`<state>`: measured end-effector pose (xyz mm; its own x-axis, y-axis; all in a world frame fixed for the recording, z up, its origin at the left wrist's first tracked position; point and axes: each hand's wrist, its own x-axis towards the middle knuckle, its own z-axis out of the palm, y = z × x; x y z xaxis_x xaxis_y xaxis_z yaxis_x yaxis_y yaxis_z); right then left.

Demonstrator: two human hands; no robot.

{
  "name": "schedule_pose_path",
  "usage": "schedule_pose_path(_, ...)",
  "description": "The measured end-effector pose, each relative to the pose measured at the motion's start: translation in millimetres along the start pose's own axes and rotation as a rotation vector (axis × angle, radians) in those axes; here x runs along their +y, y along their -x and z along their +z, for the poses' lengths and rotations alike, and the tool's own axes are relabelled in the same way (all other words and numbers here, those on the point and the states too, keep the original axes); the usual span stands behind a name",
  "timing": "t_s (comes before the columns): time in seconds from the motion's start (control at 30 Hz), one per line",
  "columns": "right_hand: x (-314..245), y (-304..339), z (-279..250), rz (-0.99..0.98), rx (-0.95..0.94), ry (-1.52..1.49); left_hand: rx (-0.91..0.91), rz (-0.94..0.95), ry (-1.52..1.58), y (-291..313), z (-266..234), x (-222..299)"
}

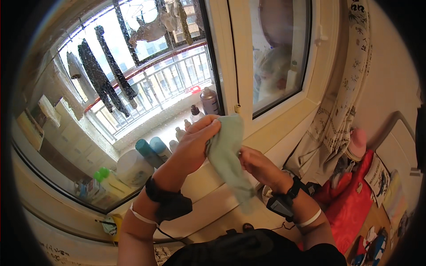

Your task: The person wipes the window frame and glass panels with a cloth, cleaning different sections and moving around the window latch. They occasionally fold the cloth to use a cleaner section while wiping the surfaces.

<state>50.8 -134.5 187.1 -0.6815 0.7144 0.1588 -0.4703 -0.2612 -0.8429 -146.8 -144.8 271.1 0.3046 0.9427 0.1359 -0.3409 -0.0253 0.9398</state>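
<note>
A pale green cloth [227, 153] hangs in front of me, bunched at the top and trailing down to a blurred lower end. My left hand [195, 144] is closed around its upper left side, thumb over the fabric. On the other side, my right hand [258, 166] has its fingers curled in at the cloth's right edge; the fingertips are partly hidden there. Each wrist carries a black strapped device, and a white band circles each forearm.
Behind the glass, bottles [209, 101] and a teal-capped container [148, 152] line a ledge under hanging clothes [100, 75]. A window frame [284, 117] rises ahead. To the right are a patterned curtain [326, 137], red fabric [355, 213] and a pink hat-like item [357, 144].
</note>
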Motion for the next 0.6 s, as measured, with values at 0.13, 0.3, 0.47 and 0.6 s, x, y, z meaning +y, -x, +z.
schedule_pose_path(0.13,-5.3,0.7,3.6,-0.017,-0.104,0.17,0.093,0.21,-0.604,-2.4,3.2,1.0)
schedule_pose_path(0.3,-23.3,-2.4,2.0,-0.029,-0.112,0.028,0.356,0.282,-0.803,0.1,-6.2,13.4)
schedule_pose_path(0.47,-20.8,-5.5,-3.6,-0.012,-0.092,0.018,0.297,0.247,-0.731,0.2,-27.1,14.0)
schedule_pose_path(0.6,-35.2,-12.2,-18.8,-0.284,0.069,0.173,0.302,0.052,-0.463,4.2,-46.7,25.3)
